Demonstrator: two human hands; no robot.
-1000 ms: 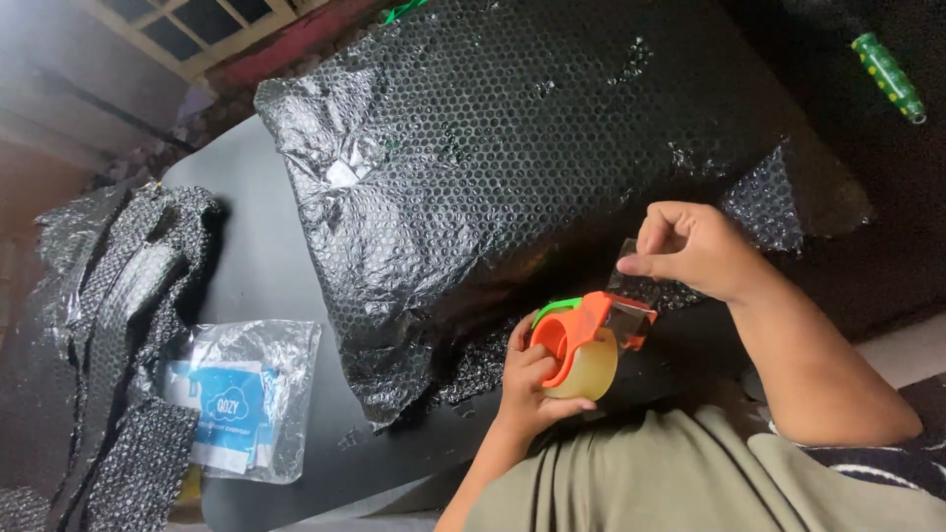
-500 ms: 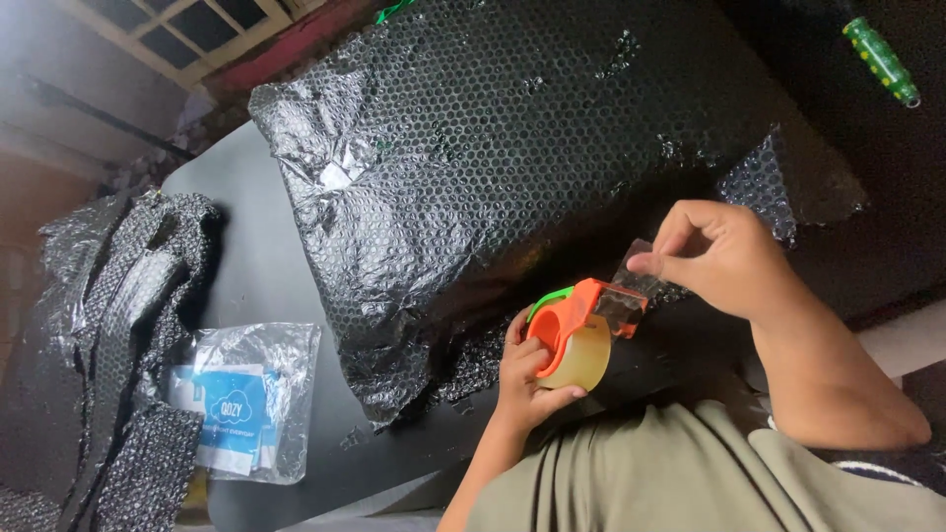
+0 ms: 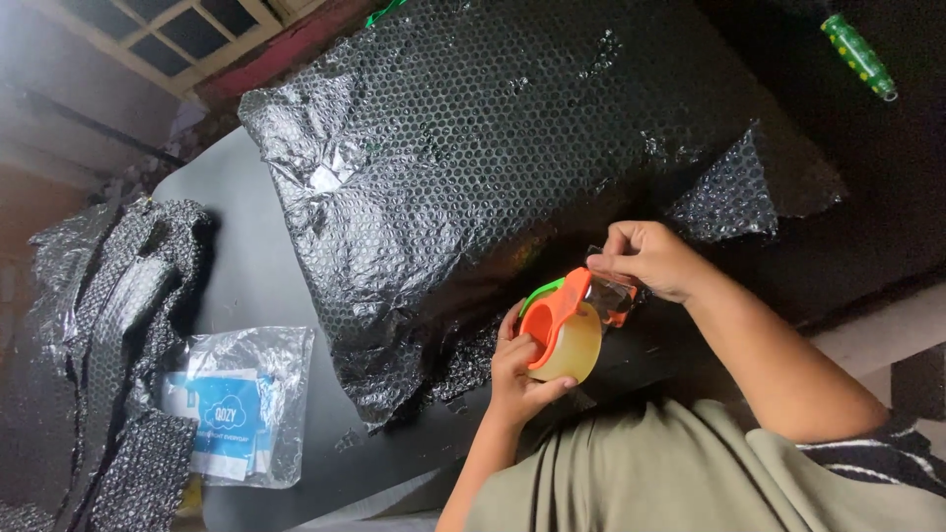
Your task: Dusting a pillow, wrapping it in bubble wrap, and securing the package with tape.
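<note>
Low in the middle of the frame, the left hand (image 3: 520,369) is wrapped around an orange tape dispenser (image 3: 557,320), fingers through and around the clear tape roll (image 3: 574,347) it carries, thumb along the lower edge. Just to the right and a little higher, the right hand (image 3: 645,258) has thumb and fingertips pinched together on the free end of the tape (image 3: 613,284) at the dispenser's front. Both hands sit at the lower right edge of a big parcel (image 3: 473,167) wrapped in black bubble wrap, which fills the middle and top of the frame and lies on a grey table (image 3: 232,266). A loose flap of wrap (image 3: 734,192) sticks out at its right side, above the right hand. At the lower left lies a clear plastic bag (image 3: 241,404) with a blue and white item inside, and left of it a heap of bubble wrap scraps (image 3: 108,325). A green bottle-like object (image 3: 859,54) lies in the upper right corner. A window (image 3: 168,30) shows at the upper left.
</note>
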